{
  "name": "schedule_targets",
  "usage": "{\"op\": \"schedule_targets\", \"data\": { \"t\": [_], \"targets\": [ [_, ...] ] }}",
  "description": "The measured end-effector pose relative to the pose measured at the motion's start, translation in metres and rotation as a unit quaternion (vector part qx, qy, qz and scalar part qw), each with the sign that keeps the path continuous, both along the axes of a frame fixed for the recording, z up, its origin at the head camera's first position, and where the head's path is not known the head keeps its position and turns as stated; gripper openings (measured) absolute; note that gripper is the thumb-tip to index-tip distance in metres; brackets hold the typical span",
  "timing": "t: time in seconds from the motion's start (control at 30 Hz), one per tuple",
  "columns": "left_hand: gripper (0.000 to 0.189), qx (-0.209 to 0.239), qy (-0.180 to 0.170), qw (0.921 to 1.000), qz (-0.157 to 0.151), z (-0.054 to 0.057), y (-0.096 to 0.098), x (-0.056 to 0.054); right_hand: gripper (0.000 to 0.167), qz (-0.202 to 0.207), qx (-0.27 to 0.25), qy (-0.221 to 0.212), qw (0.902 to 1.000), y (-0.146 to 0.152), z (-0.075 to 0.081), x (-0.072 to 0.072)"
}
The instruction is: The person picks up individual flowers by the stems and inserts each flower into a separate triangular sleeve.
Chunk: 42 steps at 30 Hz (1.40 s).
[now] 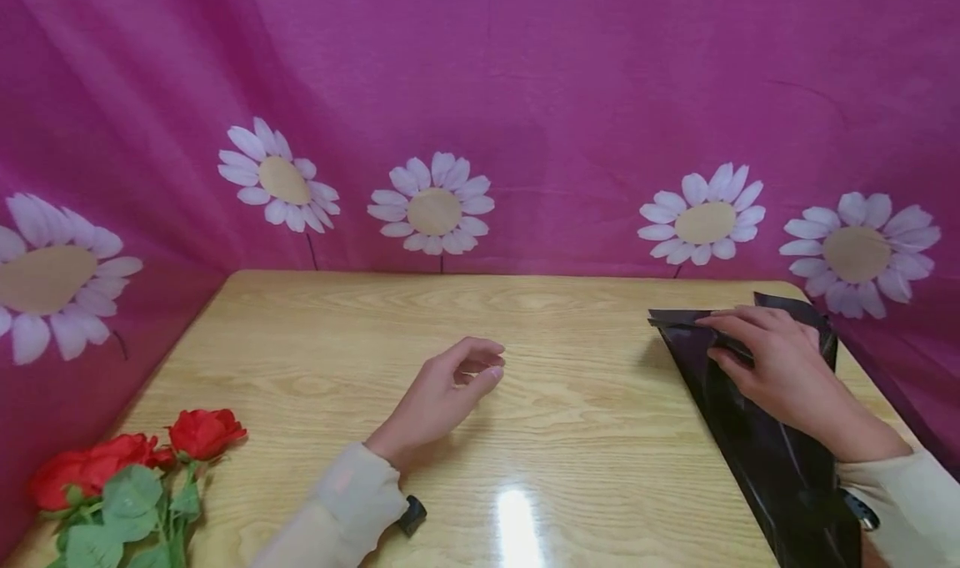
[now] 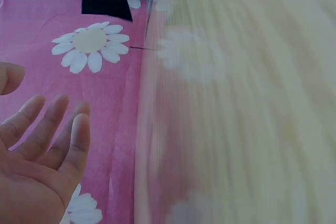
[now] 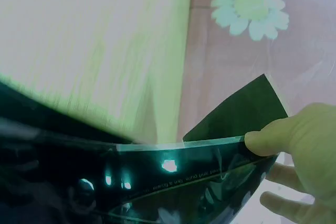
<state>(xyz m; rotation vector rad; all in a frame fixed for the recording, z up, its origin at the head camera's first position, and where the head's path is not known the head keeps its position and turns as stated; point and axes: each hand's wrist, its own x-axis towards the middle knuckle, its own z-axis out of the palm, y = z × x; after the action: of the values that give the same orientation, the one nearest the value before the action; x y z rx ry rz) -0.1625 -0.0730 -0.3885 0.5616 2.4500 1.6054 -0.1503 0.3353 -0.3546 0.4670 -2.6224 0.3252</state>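
Note:
On the right side of the table, my right hand (image 1: 787,376) pinches the upper edge of a glossy black flower-wrapping sheet (image 1: 768,476). In the right wrist view the thumb lies on the near side of the wrapping sheet (image 3: 173,166) and the fingers are behind it; small printed lettering shows near its edge. The sheet looks folded or layered, with one corner standing up. Over the middle of the table hovers my left hand (image 1: 438,397), its fingers loosely bent and nothing in them. The left wrist view shows that palm (image 2: 37,182) bare.
Red roses (image 1: 206,433) with green leaves and stems lie at the table's front left. The wood-grain table (image 1: 555,318) meets a magenta cloth (image 1: 562,92) with white daisies at its back and sides. A light reflection shines near the front edge.

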Motion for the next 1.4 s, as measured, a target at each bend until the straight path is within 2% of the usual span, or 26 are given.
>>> {"op": "schedule_targets", "data": {
  "t": [0.2, 0.33, 0.47, 0.6, 0.87, 0.9, 1.0, 1.03, 1.07, 1.13, 1.33, 1.4],
  "targets": [
    [0.03, 0.051, -0.031, 0.9977, -0.031, -0.003, 0.016, -0.008, 0.049, 0.035, -0.004, 0.031, 0.9989, -0.021, 0.003, 0.003],
    [0.031, 0.098, -0.067, 0.9917, -0.051, -0.005, 0.03, -0.012, 0.049, 0.064, -0.018, 0.041, 0.9969, -0.037, 0.003, 0.003],
    [0.035, 0.155, -0.129, 0.9775, -0.062, -0.008, 0.047, -0.014, 0.052, 0.101, -0.034, 0.065, 0.9921, -0.05, 0.003, 0.005],
    [0.038, 0.192, -0.184, 0.9621, -0.062, -0.016, 0.059, -0.014, 0.056, 0.13, -0.049, 0.08, 0.9872, -0.062, -0.001, 0.008],
    [0.042, 0.24, -0.26, 0.9341, -0.048, -0.029, 0.056, -0.015, 0.064, 0.175, -0.069, 0.08, 0.979, -0.088, -0.01, 0.014],
    [0.042, 0.244, -0.265, 0.9317, -0.047, -0.03, 0.055, -0.016, 0.062, 0.184, -0.072, 0.08, 0.977, -0.091, -0.011, 0.013],
    [0.04, 0.251, -0.277, 0.9266, -0.045, -0.031, 0.053, -0.015, 0.032, 0.204, -0.081, 0.081, 0.9722, -0.098, -0.014, 0.013],
    [0.038, 0.252, -0.279, 0.9254, -0.046, -0.031, 0.053, -0.015, 0.027, 0.21, -0.085, 0.082, 0.9705, -0.1, -0.015, 0.014],
    [0.037, 0.253, -0.281, 0.9248, -0.046, -0.031, 0.053, -0.015, 0.029, 0.217, -0.088, 0.084, 0.9684, -0.101, -0.015, 0.014],
    [0.034, 0.255, -0.281, 0.924, -0.046, -0.031, 0.053, -0.015, 0.043, 0.227, -0.089, 0.086, 0.9661, -0.104, -0.017, 0.014],
    [0.04, 0.272, -0.276, 0.921, -0.039, -0.034, 0.053, -0.014, 0.044, 0.247, -0.072, 0.084, 0.9626, -0.109, -0.02, 0.016],
    [0.038, 0.281, -0.274, 0.919, -0.035, -0.035, 0.053, -0.014, 0.037, 0.251, -0.067, 0.078, 0.9624, -0.109, -0.02, 0.017]
  ]
}}
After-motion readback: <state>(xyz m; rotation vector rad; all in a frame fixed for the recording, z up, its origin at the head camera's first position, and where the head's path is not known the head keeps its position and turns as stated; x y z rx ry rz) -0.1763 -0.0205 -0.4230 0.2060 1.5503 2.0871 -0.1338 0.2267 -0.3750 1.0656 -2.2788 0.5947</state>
